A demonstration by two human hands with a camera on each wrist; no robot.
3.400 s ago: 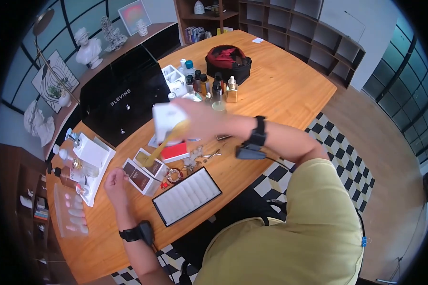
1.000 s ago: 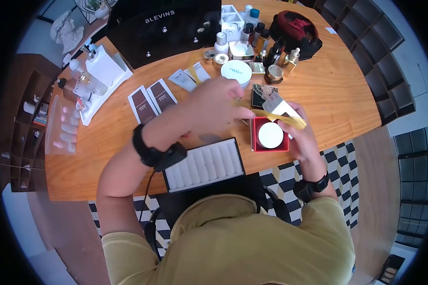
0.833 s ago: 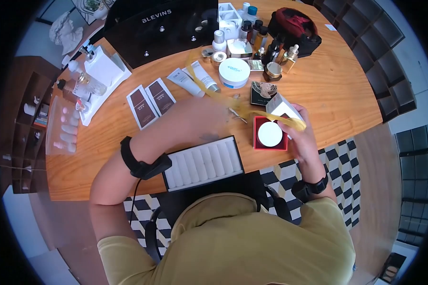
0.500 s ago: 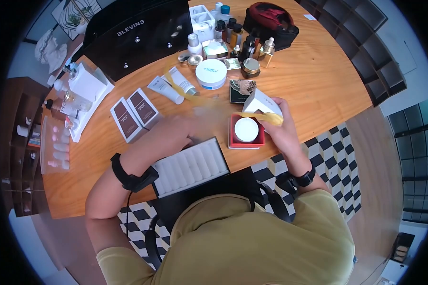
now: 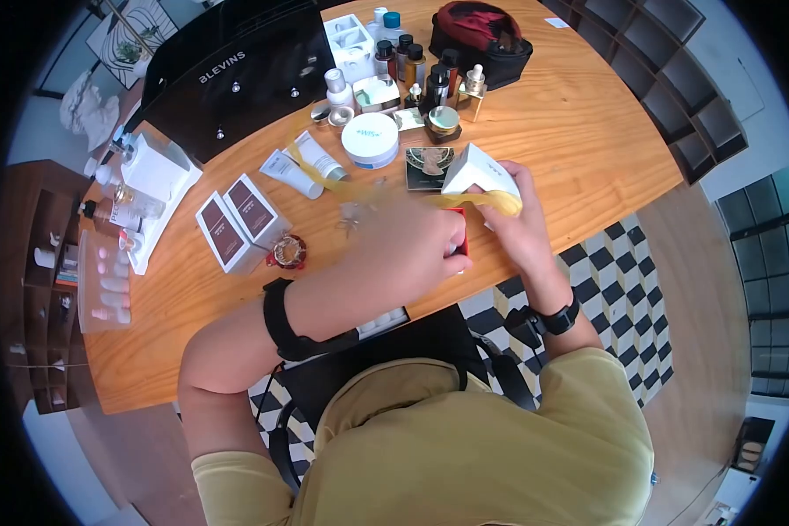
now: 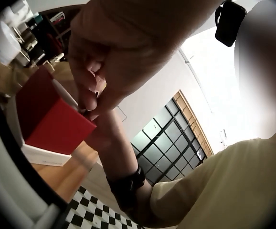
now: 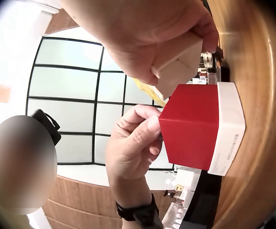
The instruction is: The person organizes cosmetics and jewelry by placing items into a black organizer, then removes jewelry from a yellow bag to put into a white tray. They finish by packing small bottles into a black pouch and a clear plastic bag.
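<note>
My left hand (image 5: pixel 403 245) is over the red open-topped box (image 7: pixel 193 124), which stands upright on a white base. In the left wrist view its curled thumb and fingers pinch a small dark piece (image 6: pixel 84 111) right at the box's rim; I cannot tell what it is. The white round jar seen inside earlier is mostly hidden by this hand. Beside the box, my right hand (image 5: pixel 522 219) grips a white carton (image 5: pixel 472 168), tilted. A yellow ribbon (image 5: pixel 498 200) runs from that hand leftward across the table.
Two brown-and-white boxes (image 5: pixel 241 219) stand left, near a red beaded bracelet (image 5: pixel 287 252). Behind are two tubes (image 5: pixel 294 174), a white round jar (image 5: pixel 370 138) and a black patterned box (image 5: pixel 428 167). The grey ring tray (image 5: pixel 384 321) lies mostly under my left forearm.
My left hand has come back from beside the ring tray rightward to the red box. My right hand has set the red box area aside little, still gripping the white carton. My view has shifted right.
</note>
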